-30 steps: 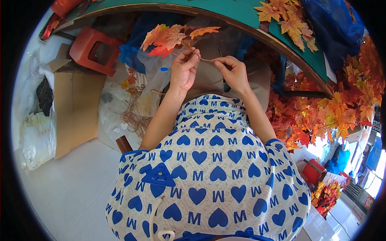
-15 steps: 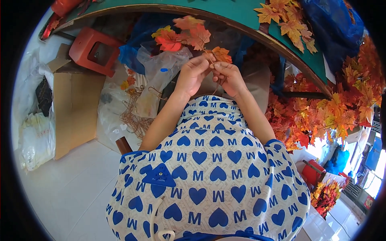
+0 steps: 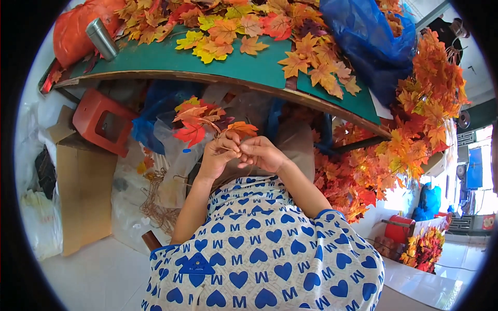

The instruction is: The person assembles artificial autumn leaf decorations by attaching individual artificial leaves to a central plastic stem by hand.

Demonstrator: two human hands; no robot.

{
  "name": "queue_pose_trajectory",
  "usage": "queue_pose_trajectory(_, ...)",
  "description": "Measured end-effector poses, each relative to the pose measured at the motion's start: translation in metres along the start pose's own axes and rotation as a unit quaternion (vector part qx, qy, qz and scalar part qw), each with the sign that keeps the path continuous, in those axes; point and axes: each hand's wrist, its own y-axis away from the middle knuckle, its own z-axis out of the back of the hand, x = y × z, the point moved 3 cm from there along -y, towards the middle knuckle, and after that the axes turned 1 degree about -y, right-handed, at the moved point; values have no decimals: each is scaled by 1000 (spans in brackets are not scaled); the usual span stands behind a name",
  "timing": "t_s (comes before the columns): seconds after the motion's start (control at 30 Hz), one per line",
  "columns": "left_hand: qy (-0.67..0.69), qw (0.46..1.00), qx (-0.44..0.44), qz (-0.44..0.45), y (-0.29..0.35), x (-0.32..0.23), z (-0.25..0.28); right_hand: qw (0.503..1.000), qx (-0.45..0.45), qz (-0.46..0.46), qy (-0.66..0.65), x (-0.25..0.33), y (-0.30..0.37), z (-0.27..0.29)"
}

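Note:
Close together in front of my lap, both hands work on one spray of artificial maple leaves. Its red, orange and yellow leaves fan out beyond my left hand, whose fingers are closed round the thin brown stem. One orange leaf stands out just above the fingertips. My right hand pinches at the same stem, its fingertips touching or nearly touching the left ones. The exact point of the pinch is partly hidden by the fingers.
Ahead is a green-topped table bearing loose maple leaves, a steel tumbler and a blue plastic bag. Leaf bunches hang at right. At left are a red stool, a cardboard box and brown stems.
The view has tipped upward, showing more of the tabletop, so my hands appear lower and further left. Both still hold the leaf spray, with the fingers slightly shifted.

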Motion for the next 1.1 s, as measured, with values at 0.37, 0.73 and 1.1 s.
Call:
queue_pose_trajectory(0.37, -137, 974, -29, -176, 1, -52, -40, 920, 7, 185, 347, 41, 19, -62)
queue_pose_trajectory(0.73, -159, 924, -103, -331, 13, -91, -62, 894, 4, 333, 299, 47, 24, -94)
queue_pose_trajectory(1.1, -114, 906, 95, -396, 21, -129, -93, 970, 123, 199, 72, 58, 46, -129)
